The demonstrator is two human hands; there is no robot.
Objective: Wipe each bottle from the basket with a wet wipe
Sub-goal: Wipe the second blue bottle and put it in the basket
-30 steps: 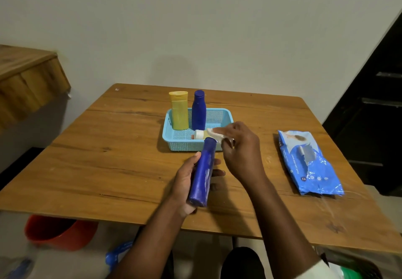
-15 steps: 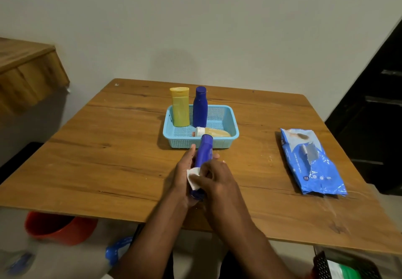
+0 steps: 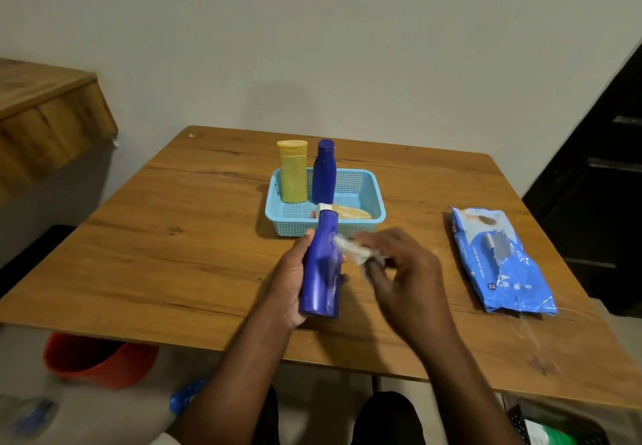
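Left hand (image 3: 291, 281) grips a blue bottle (image 3: 321, 267) over the table (image 3: 173, 236) — right hand (image 3: 399, 271), blurred, pinches a white wipe (image 3: 351, 251) against its right side.

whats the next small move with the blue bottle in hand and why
Probably draw the wet wipe down along the blue bottle toward its base. The left hand grips the bottle above the table, and the right hand pinches the wipe against its upper side, so the lower body looks unwiped on this stroke.
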